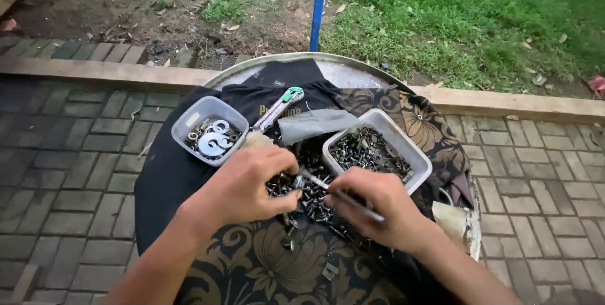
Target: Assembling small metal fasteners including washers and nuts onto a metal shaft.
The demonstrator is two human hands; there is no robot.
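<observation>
A pile of small dark screws and bolts (312, 201) lies on a patterned cloth (252, 267) over a round metal drum top (353, 72). My left hand (249, 182) rests on the pile, fingers curled, pinching something small that I cannot make out. My right hand (378, 207) grips a thin metal rod (340, 195) whose tip points into the pile beside my left fingers. Two clear plastic tubs stand behind: the left tub (210, 130) holds washers, the right tub (377, 149) holds dark screws.
A green-tipped utility knife (277, 108) and a grey sheet (315, 123) lie on the dark cloth behind the pile. A blue pole (319, 5) rises behind the drum. Brick paving (69, 154) surrounds it, with a kerb and grass beyond.
</observation>
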